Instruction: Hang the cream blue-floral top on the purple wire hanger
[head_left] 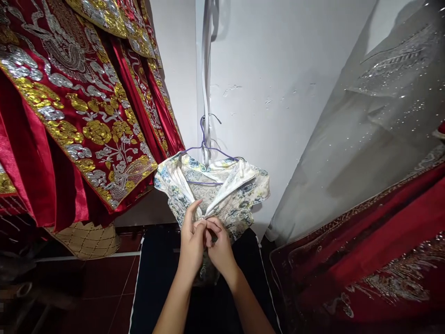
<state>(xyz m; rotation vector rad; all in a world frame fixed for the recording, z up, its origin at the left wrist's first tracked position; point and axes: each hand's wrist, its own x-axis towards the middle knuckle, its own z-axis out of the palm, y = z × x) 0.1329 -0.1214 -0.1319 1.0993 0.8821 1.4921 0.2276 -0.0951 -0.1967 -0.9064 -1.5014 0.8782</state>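
the floral garment (227, 192) hangs on a purple wire hanger (205, 150) against the white wall (278, 93), front facing the person. left hand (191, 241) and right hand (217, 246), pressed close, pinch the front closure, steadying the cloth.

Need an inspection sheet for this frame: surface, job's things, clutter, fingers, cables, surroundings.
Surface: no table; white wall behind, dark red tiled floor below.
Job's things: cream satin top with blue-yellow floral print hanging on a purple wire hanger.
Clutter: beige quilted piece low at left; black cloth with white edge stripes under the arms.
Fingers: left hand and right hand pinched on the top's front closure.
Cables: white strip runs down the wall to the hanger; cable or ribbon, cannot tell.
Surroundings: red garments embroidered in gold and silver at left; grey glittered sheer fabric and red embroidered cloth at right.
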